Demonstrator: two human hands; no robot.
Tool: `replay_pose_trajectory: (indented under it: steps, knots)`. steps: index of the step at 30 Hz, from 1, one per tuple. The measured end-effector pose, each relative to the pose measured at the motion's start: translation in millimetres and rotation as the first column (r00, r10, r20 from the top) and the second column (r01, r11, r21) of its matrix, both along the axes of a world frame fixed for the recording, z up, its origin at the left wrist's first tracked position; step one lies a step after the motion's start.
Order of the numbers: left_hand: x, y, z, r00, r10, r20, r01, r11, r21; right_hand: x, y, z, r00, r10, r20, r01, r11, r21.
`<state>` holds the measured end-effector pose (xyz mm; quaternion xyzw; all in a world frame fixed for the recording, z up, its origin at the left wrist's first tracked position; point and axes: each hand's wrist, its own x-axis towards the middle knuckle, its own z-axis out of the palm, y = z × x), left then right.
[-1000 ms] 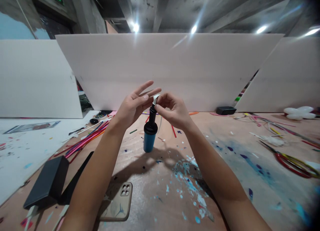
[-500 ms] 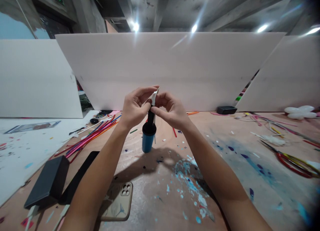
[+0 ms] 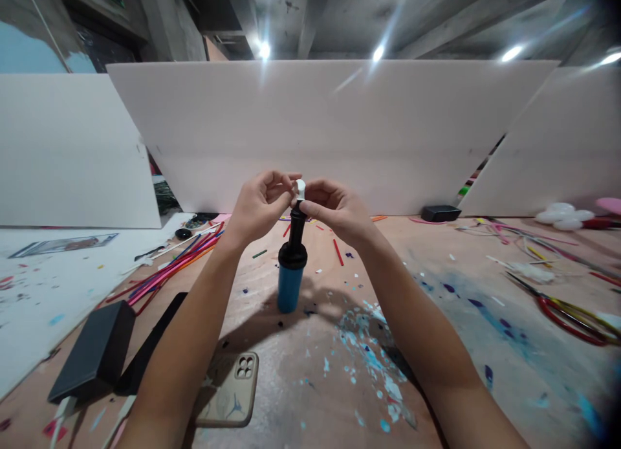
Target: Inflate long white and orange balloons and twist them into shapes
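At the centre, the right hand (image 3: 334, 209) pinches the slim black neck of the blue pump (image 3: 290, 284) just beneath its white tip (image 3: 300, 190), while the left hand (image 3: 266, 203), fingers loosely curled, meets that tip from nine o'clock.

- On my feed, the phone case (image 3: 228, 397) lies at the front of the desk (image 3: 301, 371), left of centre.
- I see the box (image 3: 92, 352) farther left, sticks (image 3: 169, 268) behind it.
- The pump (image 3: 290, 284) is upright behind and right of the phone case.
- Right: scissors (image 3: 539, 296), inflated balloons (image 3: 565, 215) behind them.
- Behind everything: the board (image 3: 320, 132).
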<state>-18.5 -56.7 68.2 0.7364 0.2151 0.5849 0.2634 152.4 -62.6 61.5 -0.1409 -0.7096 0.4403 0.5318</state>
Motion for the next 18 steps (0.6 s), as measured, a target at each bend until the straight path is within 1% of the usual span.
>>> replay_pose_trajectory:
  steps: [2, 3, 5, 6, 8, 10, 14, 18]
  knots:
    - [-4.5, 0.3, 0.7, 0.999, 0.022, -0.047, -0.023, 1.0, -0.015, 0.9, 2.2, -1.5, 1.0, -0.012, 0.006, 0.012, 1.0, 0.013]
    - [-6.6, -0.1, 1.1, 0.996, 0.041, -0.076, -0.04, 0.999, 0.009, 1.4, 3.3, -2.2, 1.0, -0.015, 0.012, 0.014, 1.0, 0.019]
    - [-10.2, -1.3, 2.2, 0.986, 0.111, -0.125, -0.096, 0.988, 0.119, 2.0, 5.1, -3.4, 0.999, -0.021, 0.026, 0.021, 0.999, 0.029]
    - [-11.7, -2.0, 2.8, 0.978, 0.161, -0.133, -0.133, 0.971, 0.197, 2.2, 5.8, -3.8, 0.999, -0.026, 0.031, 0.025, 0.999, 0.034]
    - [-13.8, -3.8, 4.2, 0.957, 0.261, -0.128, -0.202, 0.914, 0.351, 2.3, 6.4, -4.4, 0.999, -0.037, 0.037, 0.036, 0.999, 0.04]
    - [-14.8, -5.8, 5.4, 0.939, 0.319, -0.126, -0.228, 0.857, 0.462, 2.1, 6.3, -4.5, 0.998, -0.041, 0.039, 0.039, 0.998, 0.041]
    - [-13.9, -10.3, 7.2, 0.922, 0.354, -0.155, -0.199, 0.781, 0.592, 1.5, 4.6, -3.5, 0.999, -0.004, 0.038, 0.002, 0.998, 0.062]
    - [-13.3, -14.1, 9.7, 0.903, 0.398, -0.16, -0.19, 0.705, 0.683, 0.8, 2.7, -3.1, 0.999, 0.014, 0.04, -0.018, 0.996, 0.089]
